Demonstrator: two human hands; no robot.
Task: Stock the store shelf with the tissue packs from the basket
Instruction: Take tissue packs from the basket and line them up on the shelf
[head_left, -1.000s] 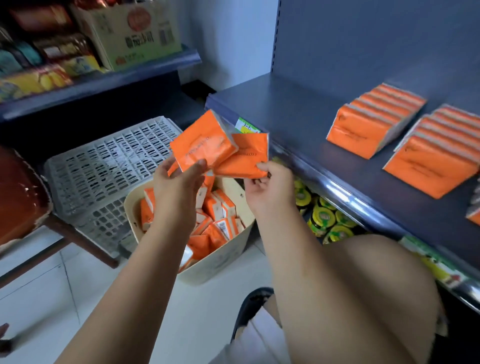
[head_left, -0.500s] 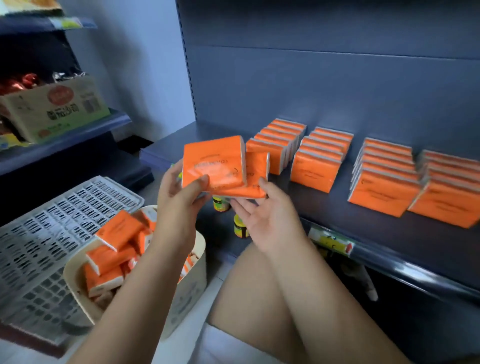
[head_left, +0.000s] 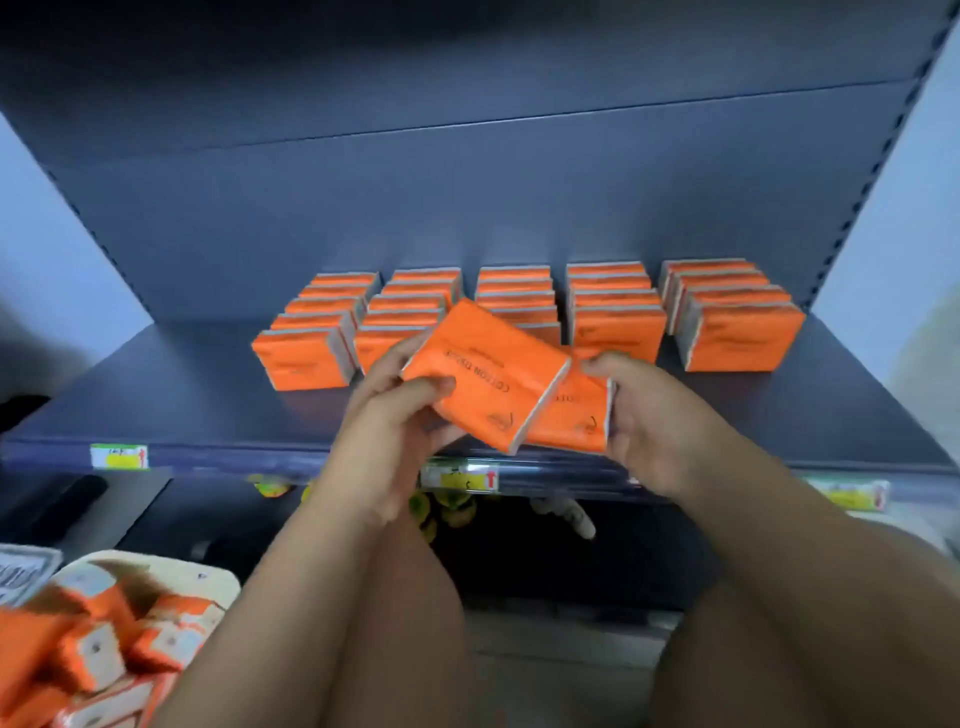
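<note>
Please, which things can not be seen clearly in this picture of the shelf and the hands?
- Head view: front of the middle row of packs, hidden behind the held pack.
- Basket: cut off by the lower left edge, its packs blurred.
- Price tags: too blurred to read.
- Lower shelf goods: dark, behind the left hand.

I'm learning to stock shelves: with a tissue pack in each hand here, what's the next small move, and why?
Probably set the left hand's pack at the front of a row on the shelf; both packs are still held above its front edge.
</note>
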